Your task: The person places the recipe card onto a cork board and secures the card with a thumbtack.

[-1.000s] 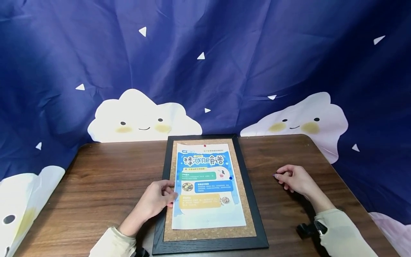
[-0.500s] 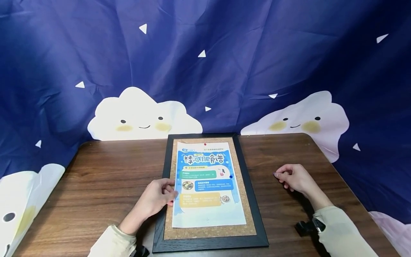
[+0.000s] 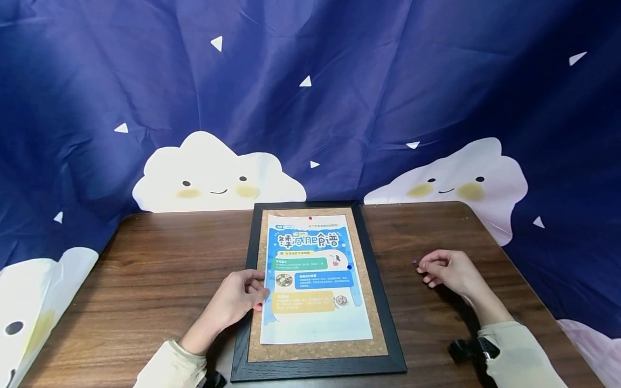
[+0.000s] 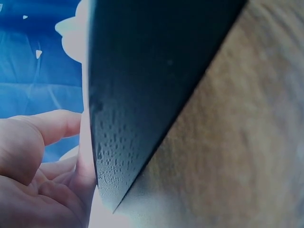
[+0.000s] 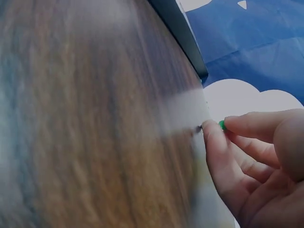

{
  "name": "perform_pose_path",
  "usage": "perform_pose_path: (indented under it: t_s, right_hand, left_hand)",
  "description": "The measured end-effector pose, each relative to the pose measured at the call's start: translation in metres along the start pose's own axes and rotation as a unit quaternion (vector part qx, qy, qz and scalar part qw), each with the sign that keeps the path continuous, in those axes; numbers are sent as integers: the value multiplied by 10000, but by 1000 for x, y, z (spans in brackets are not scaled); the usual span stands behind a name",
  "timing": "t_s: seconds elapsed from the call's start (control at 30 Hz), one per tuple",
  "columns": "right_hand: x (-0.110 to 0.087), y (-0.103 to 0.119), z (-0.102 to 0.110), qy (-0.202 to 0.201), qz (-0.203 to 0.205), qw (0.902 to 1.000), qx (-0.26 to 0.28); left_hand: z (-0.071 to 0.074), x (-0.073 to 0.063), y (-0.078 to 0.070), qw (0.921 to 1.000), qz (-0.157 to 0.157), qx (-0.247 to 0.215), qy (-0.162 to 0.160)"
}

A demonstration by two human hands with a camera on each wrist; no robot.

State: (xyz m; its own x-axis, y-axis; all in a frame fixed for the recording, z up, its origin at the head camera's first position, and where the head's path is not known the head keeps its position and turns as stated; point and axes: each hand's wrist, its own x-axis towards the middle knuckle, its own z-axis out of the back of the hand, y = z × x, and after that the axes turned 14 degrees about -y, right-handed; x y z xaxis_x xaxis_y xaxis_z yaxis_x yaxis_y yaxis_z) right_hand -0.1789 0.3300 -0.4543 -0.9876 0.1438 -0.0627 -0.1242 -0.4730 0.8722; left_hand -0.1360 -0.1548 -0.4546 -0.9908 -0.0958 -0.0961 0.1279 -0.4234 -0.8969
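Observation:
A printed paper sheet (image 3: 310,326) with blue, green and yellow panels lies on a cork board with a black frame (image 3: 320,369). A red pushpin (image 3: 310,218) sits at its top edge and a blue pushpin (image 3: 349,267) at its right side. My left hand (image 3: 237,296) rests over the frame's left side, fingertips touching the sheet's left edge; the frame hides part of it in the left wrist view. My right hand (image 3: 448,272) is over the table right of the board, thumb and index finger pinching a small green pushpin (image 5: 222,125). A purple pushpin (image 3: 414,262) lies beside its fingertips.
The brown wooden table (image 3: 170,258) extends on both sides of the board. Behind it hangs a dark blue curtain (image 3: 339,108) with white clouds and triangles. A black wrist camera (image 3: 463,351) is strapped at the right sleeve.
My right hand has drawn back slightly to the right, and the purple pushpin, earlier at its fingertips, now lies apart from them. The left hand and the board stay in place.

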Motion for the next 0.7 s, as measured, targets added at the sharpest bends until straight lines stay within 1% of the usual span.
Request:
perform_pose_path:
  t_s: [0.13,0.23,0.37,0.47,0.7]
  right_hand:
    - [-3,4,-4,38,173,9996,218]
    - [-4,8,-7,58,297,9994,187]
    - [-8,16,-11,37,357,9992,183]
    - [-10,22,-16,66,446,9987,221]
    - [-9,34,-31,342,853,9954,263]
  left_hand:
    - [0,-1,1,10000,12,17,-56]
    - [1,-1,1,10000,-56,1,-34]
    - [2,-1,1,9999,-167,-44,14]
    - [2,-1,1,9998,-195,-66,21]
    - [1,-1,2,9998,-159,29,-80]
